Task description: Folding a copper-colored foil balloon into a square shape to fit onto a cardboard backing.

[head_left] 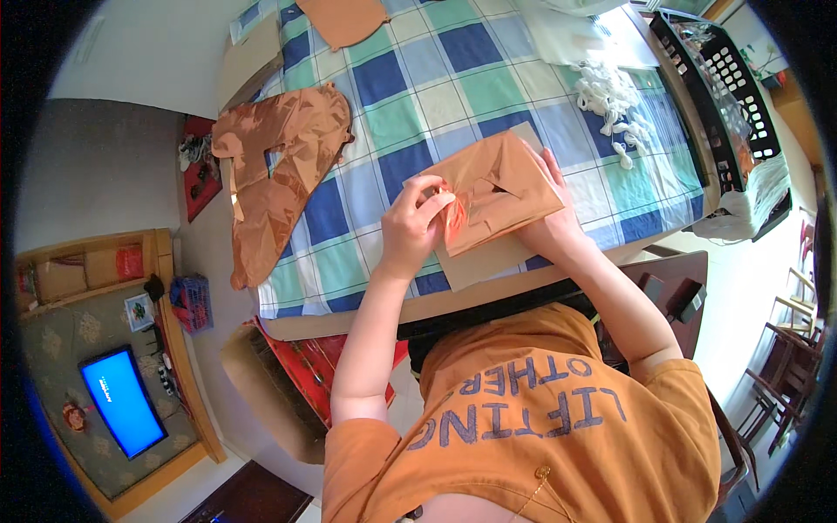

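A folded copper-coloured foil balloon (514, 199) lies over a flat piece of brown cardboard (481, 268), whose edges stick out beyond it. Its left end is pinched between the thumb and fingers of my left hand (411, 225), where the foil bunches and shows orange-red. My right hand (556, 225) grips the right side of foil and cardboard together, its palm underneath and most fingers hidden. Both hands are above the near edge of the cloth-covered table. To the left, another flat, uninflated foil balloon (301, 152) is spread out, overhanging the table's left edge.
More copper foil (344, 22) lies at the far edge. Tangled white string (603, 94) and clear plastic sheets (588, 35) sit at the far right. A black basket (728, 105) stands beyond the right edge. Stacked cardboard (253, 63) is at the far left corner; an open carton (275, 397) stands below.
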A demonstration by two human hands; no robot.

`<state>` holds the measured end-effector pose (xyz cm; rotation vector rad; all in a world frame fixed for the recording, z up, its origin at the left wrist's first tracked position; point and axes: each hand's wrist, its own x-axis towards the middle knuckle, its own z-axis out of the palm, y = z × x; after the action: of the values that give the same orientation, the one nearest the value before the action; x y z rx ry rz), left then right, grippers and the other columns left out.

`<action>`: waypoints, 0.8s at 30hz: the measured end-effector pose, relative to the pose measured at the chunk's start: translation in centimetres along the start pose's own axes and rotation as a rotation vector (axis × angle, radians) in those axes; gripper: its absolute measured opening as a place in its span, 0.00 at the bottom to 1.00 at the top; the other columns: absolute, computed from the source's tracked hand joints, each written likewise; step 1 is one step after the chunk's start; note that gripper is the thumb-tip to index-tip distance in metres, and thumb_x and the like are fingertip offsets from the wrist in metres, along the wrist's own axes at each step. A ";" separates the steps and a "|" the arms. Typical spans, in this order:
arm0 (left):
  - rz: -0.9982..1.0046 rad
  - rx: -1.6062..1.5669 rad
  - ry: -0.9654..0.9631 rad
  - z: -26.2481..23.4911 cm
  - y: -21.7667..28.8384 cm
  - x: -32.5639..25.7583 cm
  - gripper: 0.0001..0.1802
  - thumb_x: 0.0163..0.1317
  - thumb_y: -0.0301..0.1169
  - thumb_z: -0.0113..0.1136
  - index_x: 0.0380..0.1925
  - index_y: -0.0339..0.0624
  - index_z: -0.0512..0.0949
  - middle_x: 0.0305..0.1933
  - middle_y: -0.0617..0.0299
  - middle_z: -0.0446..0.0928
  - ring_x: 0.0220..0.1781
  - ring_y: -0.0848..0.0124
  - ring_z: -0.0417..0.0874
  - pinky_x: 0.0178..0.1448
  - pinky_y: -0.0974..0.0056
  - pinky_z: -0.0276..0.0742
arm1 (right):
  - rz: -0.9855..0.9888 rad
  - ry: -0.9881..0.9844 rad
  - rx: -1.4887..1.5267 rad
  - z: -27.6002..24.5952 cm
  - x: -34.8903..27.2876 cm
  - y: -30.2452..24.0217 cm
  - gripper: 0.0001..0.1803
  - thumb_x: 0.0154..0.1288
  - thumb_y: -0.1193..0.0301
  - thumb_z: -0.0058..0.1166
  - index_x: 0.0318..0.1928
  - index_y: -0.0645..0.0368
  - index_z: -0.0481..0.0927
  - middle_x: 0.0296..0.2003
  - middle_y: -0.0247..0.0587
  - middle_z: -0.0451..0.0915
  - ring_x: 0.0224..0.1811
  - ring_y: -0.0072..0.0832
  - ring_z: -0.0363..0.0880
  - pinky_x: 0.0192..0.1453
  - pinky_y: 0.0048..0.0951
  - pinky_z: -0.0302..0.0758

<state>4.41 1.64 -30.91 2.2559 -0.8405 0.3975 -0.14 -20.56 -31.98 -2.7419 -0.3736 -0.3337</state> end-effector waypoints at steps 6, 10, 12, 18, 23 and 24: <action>0.002 0.040 -0.010 0.0 -0.2 -0.1 0.15 0.45 0.20 0.69 0.34 0.48 0.82 0.46 0.64 0.78 0.31 0.71 0.80 0.33 0.67 0.79 | -0.023 -0.035 0.439 -2.2 0.2 2.5 0.25 0.60 0.71 0.59 0.60 0.55 0.77 0.63 0.47 0.73 0.72 0.46 0.62 0.77 0.48 0.54; 0.030 0.074 -0.024 -0.1 0.5 0.5 0.15 0.45 0.20 0.69 0.34 0.48 0.82 0.46 0.64 0.78 0.33 0.70 0.81 0.36 0.66 0.81 | 0.308 0.081 0.550 -7.5 1.4 6.6 0.21 0.62 0.89 0.43 0.50 0.61 0.83 0.53 0.48 0.81 0.56 0.37 0.80 0.61 0.33 0.75; 0.033 0.062 0.003 0.1 0.0 0.1 0.15 0.45 0.20 0.69 0.35 0.47 0.83 0.47 0.63 0.78 0.35 0.69 0.81 0.37 0.65 0.81 | 0.159 0.095 0.452 -7.6 4.1 4.3 0.21 0.63 0.88 0.44 0.52 0.59 0.82 0.56 0.47 0.79 0.59 0.37 0.78 0.62 0.33 0.74; -0.075 -0.022 -0.049 -0.1 0.2 -0.3 0.17 0.47 0.18 0.67 0.39 0.45 0.82 0.48 0.60 0.78 0.41 0.64 0.82 0.43 0.62 0.82 | -0.169 -0.110 0.141 -1.6 5.5 1.6 0.22 0.69 0.69 0.51 0.63 0.53 0.74 0.64 0.46 0.72 0.69 0.44 0.67 0.76 0.48 0.58; -0.067 0.187 0.008 -1.2 -1.1 -1.8 0.21 0.52 0.18 0.61 0.48 0.41 0.79 0.55 0.61 0.78 0.61 0.59 0.75 0.63 0.53 0.71 | -0.220 -0.042 0.050 -1.0 4.7 2.0 0.25 0.70 0.67 0.51 0.67 0.52 0.70 0.68 0.44 0.68 0.73 0.41 0.62 0.76 0.49 0.56; -0.041 0.296 -0.022 -1.3 -1.0 -1.8 0.20 0.53 0.20 0.61 0.49 0.42 0.80 0.56 0.63 0.77 0.62 0.60 0.75 0.63 0.51 0.69 | -0.235 -0.034 0.051 -0.8 4.7 2.0 0.26 0.70 0.67 0.51 0.67 0.53 0.70 0.67 0.44 0.69 0.72 0.42 0.62 0.76 0.49 0.56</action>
<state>3.67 4.00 -31.36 2.5489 -0.7872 0.5068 4.72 -21.70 -30.56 -2.6601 -0.7060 -0.3323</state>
